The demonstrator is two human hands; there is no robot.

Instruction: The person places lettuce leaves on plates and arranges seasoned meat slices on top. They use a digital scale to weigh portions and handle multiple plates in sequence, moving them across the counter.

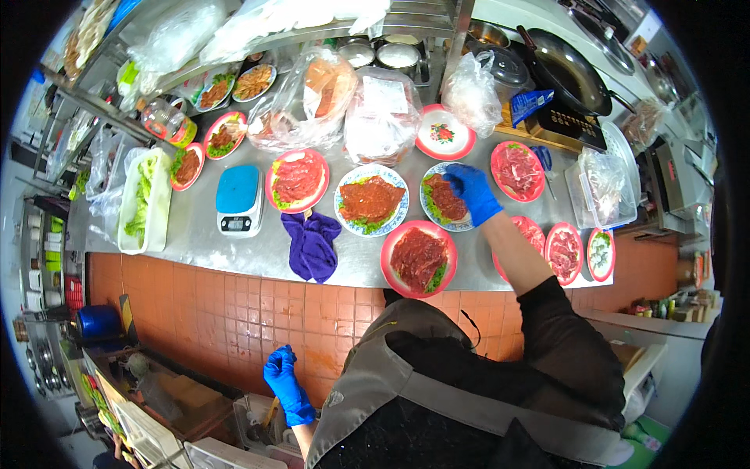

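Observation:
My right hand [473,192], in a blue glove, reaches over a blue-patterned plate [432,218] of marinated meat [446,198] on lettuce. Its fingertips are at the meat's upper right edge; the back of the hand hides whether they grip it. My left hand [286,381], also gloved, hangs away from the table with its fingers curled in and nothing visible in them. Left of the first plate is another blue-patterned plate [401,205] with a reddish meat slab [372,200]. A red-rimmed plate [389,282] of dark red meat [418,258] overhangs the table's front edge.
The steel table [252,255] holds a kitchen scale [239,202], a purple cloth [312,246] and a white bin [159,231] of lettuce. A bare red-rimmed plate [430,117], bagged food [381,123], scissors [545,161] and several raw-meat plates surround my right arm. A wok [565,70] stands behind.

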